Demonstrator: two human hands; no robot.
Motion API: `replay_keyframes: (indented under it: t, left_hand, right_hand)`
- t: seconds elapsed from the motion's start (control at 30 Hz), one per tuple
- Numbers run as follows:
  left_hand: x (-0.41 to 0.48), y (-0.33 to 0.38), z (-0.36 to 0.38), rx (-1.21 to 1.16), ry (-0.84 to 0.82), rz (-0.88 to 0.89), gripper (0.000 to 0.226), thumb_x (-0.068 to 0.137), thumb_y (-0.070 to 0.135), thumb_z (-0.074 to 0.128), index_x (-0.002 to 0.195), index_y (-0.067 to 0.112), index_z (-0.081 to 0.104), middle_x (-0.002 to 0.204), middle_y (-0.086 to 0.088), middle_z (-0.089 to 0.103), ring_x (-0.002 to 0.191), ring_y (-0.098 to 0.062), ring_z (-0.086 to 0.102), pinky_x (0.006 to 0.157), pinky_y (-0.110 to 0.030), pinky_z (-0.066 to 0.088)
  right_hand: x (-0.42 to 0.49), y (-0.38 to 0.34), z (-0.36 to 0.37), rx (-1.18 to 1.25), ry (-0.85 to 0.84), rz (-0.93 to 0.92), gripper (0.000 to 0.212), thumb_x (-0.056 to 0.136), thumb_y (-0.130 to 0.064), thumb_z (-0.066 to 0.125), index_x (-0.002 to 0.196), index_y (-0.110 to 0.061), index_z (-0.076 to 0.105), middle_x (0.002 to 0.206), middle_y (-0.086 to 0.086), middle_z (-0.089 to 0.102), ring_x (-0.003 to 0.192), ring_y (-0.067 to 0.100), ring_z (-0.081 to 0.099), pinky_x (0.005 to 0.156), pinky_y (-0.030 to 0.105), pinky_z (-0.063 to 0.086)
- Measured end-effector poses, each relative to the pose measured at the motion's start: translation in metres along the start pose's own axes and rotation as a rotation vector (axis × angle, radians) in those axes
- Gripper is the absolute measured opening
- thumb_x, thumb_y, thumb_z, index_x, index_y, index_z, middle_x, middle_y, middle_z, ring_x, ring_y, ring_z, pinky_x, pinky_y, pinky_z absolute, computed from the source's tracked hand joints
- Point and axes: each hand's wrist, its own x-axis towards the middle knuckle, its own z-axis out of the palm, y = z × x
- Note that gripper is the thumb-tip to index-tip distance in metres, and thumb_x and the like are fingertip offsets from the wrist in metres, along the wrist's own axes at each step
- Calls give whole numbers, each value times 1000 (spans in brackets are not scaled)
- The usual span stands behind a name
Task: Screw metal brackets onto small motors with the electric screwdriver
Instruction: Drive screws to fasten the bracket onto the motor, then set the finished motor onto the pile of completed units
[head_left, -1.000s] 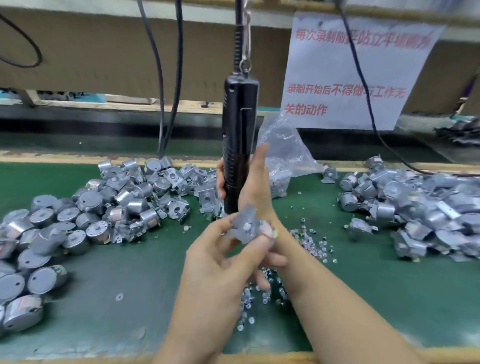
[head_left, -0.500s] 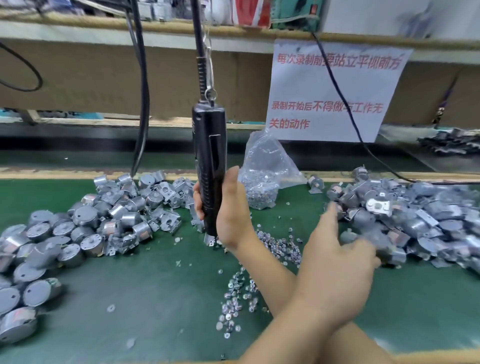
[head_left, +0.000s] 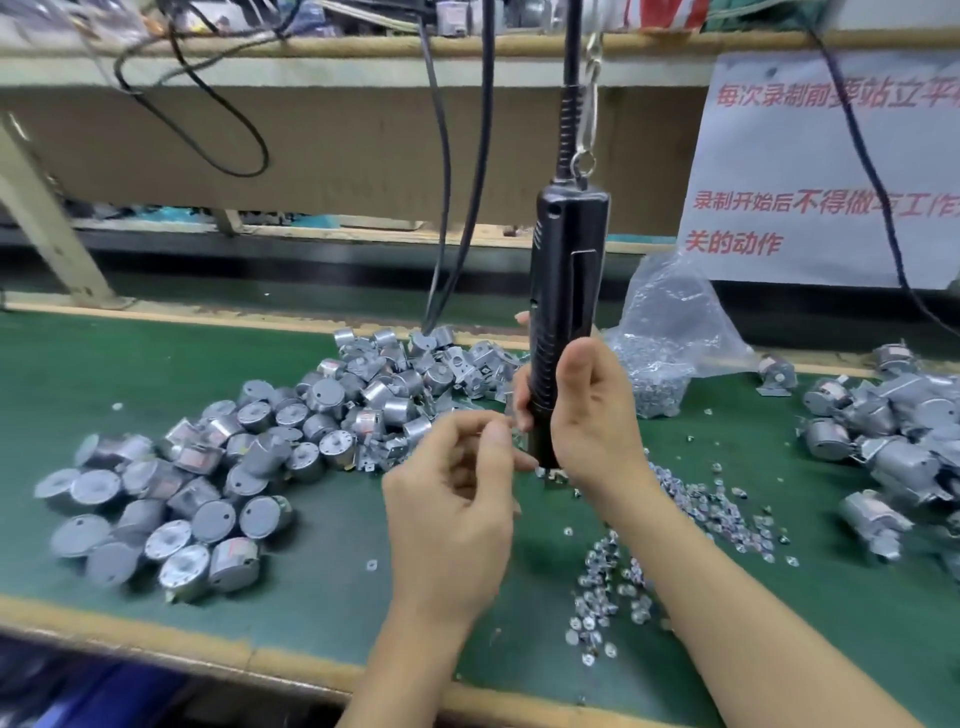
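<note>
The black electric screwdriver (head_left: 566, 270) hangs upright from a cable and hook over the green mat. My right hand (head_left: 592, 415) grips its lower end, and the tip is hidden behind my fingers. My left hand (head_left: 457, 499) hovers just left of the tip with loosely curled fingers, and I see nothing in it. Bare round motors (head_left: 218, 467) lie heaped at the left, with metal brackets (head_left: 415, 374) piled behind them. A pile of motors with brackets on them (head_left: 883, 431) sits at the right. Loose screws (head_left: 613, 587) are scattered below my right wrist.
A clear plastic bag (head_left: 665, 332) of small parts stands behind the screwdriver. Black cables (head_left: 457, 208) hang down at the back. A paper sign (head_left: 810, 171) is fixed to the back board. The bench's wooden front edge (head_left: 208, 649) runs along the bottom.
My left hand held a motor with a bracket, carried it across to the right pile, and has come back to the left of the screwdriver without it. My right hand kept hold of the screwdriver.
</note>
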Motion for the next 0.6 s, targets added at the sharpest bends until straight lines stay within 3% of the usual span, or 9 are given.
replay_keyframes:
  t: [0.07,0.1,0.2,0.3,0.43,0.53,0.6]
  left_hand:
    - [13,-23,-21,291,109,7,4,91,32,61,93,30,64,80,12,70,65,-7,65,62,-28,54]
    - [19,-32,-31,443,124,-3,9,90,28,65,99,28,64,87,13,69,73,-6,64,70,-32,54]
    - [35,-59,-48,791,3,-13,31,88,26,68,117,15,63,112,-2,64,100,-25,54,90,-34,42]
    - [40,-69,-47,945,-160,-27,41,87,26,69,126,15,61,122,-6,59,106,-33,43,95,-35,34]
    - [44,-74,-42,1029,-173,-61,45,89,31,65,131,17,57,125,-8,54,109,-33,40,97,-36,34]
    - [46,-77,-41,1081,-165,-93,43,91,37,63,129,17,57,125,-7,54,110,-33,40,95,-35,33]
    - [47,-77,-40,1093,-164,-97,40,91,39,64,125,18,58,123,-6,57,108,-32,41,92,-35,34]
  right_hand:
    - [0,0,-4,-34,26,-33,89,75,-85,49,100,0,50,66,3,63,51,19,55,52,33,49]
    - [1,-3,-4,-32,43,-29,90,76,-82,51,104,3,51,68,3,65,52,20,59,53,33,51]
    - [9,-10,-10,-55,73,-68,79,80,-74,56,104,1,55,77,4,71,64,21,68,60,33,57]
    - [16,-24,-15,-86,71,-75,77,79,-78,53,101,-4,59,82,6,71,71,24,71,67,38,58]
    - [24,-42,-14,0,-33,-24,89,73,-85,55,103,-1,56,78,9,66,65,28,66,67,46,54]
    - [34,-53,-11,5,-60,-33,88,79,-77,62,110,4,52,77,10,63,60,29,61,60,41,52]
    - [39,-53,-10,-14,-74,-25,73,85,-69,62,104,1,53,70,8,58,51,25,53,54,34,46]
